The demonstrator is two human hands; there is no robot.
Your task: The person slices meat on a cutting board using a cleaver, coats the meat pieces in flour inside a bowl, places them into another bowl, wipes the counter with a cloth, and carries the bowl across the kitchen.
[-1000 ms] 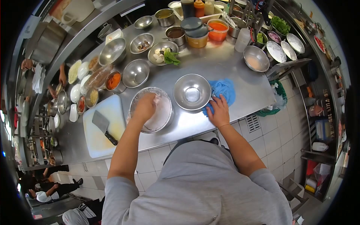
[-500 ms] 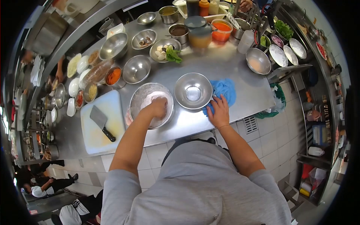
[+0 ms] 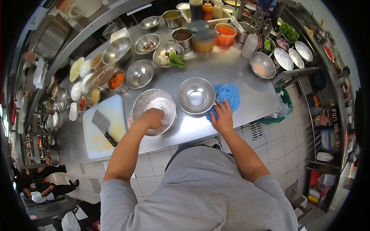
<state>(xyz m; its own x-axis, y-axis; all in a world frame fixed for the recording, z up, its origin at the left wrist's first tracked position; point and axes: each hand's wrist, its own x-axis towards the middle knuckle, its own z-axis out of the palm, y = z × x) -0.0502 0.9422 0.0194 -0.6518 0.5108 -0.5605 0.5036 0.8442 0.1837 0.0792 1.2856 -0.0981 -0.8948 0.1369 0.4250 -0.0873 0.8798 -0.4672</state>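
Observation:
My left hand [image 3: 154, 117] reaches down into a metal mixing bowl [image 3: 143, 102] that holds white powder [image 3: 163, 103] like flour. Its fingers look curled, and the tips are hidden, so what they grip does not show. To the right stands a second metal bowl [image 3: 186, 92] with a shiny bare inside. My right hand [image 3: 222, 116] rests with fingers apart on a crumpled blue cloth [image 3: 230, 96], close beside that second bowl's rim. Left of the powder bowl, a cleaver [image 3: 101, 122] with a black handle lies on a white cutting board [image 3: 115, 106].
Behind the bowls stand a bowl with white pieces and green leaves [image 3: 176, 59], a pot of orange strips [image 3: 116, 81] and a tub of orange-red sauce [image 3: 224, 35]. A metal bowl [image 3: 263, 65] sits at the right. Below the table's right end hangs a green-lined bin [image 3: 284, 106].
My left hand has shifted slightly left and nearer to me within the powder bowl. The right hand stays on the blue cloth. The whole view has tilted a little.

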